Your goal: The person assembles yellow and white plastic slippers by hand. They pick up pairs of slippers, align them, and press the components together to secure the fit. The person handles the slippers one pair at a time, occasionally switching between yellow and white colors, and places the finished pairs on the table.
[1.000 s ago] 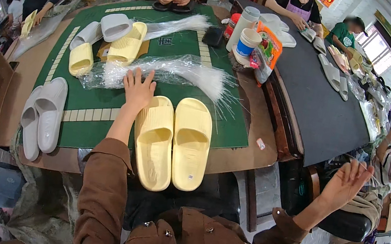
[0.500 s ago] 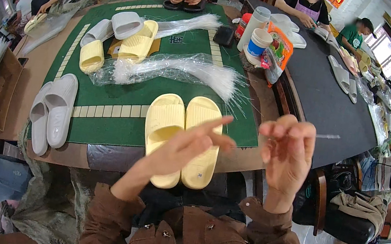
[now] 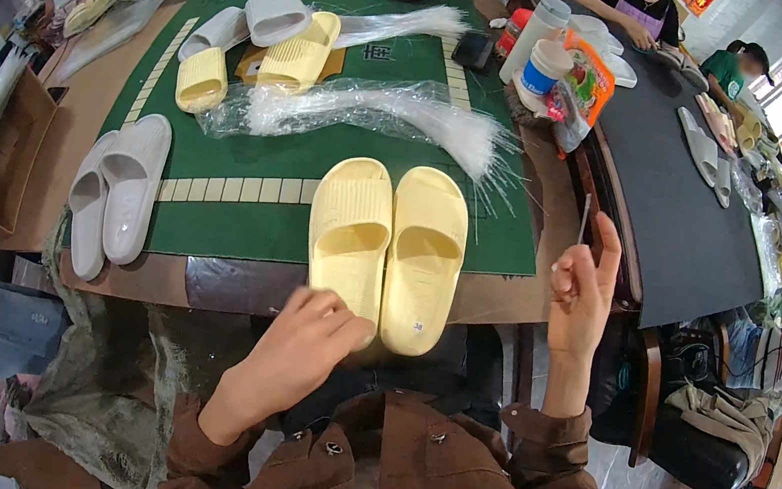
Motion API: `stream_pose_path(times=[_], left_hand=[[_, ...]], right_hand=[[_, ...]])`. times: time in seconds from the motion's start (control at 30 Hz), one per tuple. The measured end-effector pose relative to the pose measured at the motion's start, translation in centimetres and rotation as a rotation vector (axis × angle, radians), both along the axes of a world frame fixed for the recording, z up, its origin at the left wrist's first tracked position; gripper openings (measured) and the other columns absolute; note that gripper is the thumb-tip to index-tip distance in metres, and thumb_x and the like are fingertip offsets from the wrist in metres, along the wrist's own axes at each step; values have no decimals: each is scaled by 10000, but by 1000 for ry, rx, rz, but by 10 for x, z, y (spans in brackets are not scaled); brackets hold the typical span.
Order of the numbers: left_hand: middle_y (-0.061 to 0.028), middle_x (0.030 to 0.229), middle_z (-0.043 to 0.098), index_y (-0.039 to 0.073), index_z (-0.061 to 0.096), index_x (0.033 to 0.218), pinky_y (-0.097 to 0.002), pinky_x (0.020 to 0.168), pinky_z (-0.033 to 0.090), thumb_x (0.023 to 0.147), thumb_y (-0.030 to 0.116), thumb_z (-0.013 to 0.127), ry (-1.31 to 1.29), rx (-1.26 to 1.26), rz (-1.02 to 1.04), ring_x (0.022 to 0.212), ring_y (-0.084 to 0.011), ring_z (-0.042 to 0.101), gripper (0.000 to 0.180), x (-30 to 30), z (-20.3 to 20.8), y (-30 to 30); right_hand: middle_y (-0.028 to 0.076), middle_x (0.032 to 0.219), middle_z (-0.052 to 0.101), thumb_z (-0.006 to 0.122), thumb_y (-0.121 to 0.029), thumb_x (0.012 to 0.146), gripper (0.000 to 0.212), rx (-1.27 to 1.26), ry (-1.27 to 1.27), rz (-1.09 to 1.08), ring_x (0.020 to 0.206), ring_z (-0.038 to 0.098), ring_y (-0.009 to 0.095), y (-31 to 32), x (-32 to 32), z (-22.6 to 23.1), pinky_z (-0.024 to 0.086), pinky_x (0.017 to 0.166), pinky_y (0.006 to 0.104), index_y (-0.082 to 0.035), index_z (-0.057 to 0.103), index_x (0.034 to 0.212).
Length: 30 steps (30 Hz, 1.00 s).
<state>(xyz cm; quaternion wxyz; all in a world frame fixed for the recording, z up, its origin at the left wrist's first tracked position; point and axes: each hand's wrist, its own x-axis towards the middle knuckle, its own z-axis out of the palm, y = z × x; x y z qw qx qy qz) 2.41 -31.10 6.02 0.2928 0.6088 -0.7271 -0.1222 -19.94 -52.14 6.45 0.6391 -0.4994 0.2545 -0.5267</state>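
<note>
Right hand (image 3: pixel 581 298), fingers pinched, holds a thin translucent plastic strip (image 3: pixel 585 219) upright; to its left – by the heel of a pale-yellow ridged slipper (image 3: pixel 352 213) – the left hand (image 3: pixel 308 346) curls, its grip unclear. A light pinch would likely keep the strip straight.

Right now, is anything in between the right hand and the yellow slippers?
Nothing visible stands between the right hand and the nearer yellow slipper. The left hand hides part of the other yellow slipper in this view.
</note>
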Motion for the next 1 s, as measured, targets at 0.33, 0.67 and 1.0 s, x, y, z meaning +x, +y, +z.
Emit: stream_pose_path(times=[0.33,0.67,1.0], left_hand=[[-70,958,587,44,587,911,-335,776,480,743,74,601,-199,-177,106,891,-231,575,172,-11,-33,-13],[-161,1034,612,-23,583,1041,-400,837,503,859,51,571,31,-170,255,959,-349,601,197,1,-64,-40],[-307,1242,473,-140,429,1249,-457,884,478,877,400,638,-111,-63,382,1022,-443,562,688,8,-72,-72]], right_hand=[[67,932,655,540,-102,958,198,134,549,514,557,513,43,39,33,-28,380,464,180,-1,623,1106],[208,1121,569,623,-64,870,390,-711,841,145,989,590,332,41,82,-74,501,809,378,67,513,1220],[273,873,626,555,-56,808,225,-615,1216,239,809,622,443,16,117,-92,503,742,499,74,583,989]])
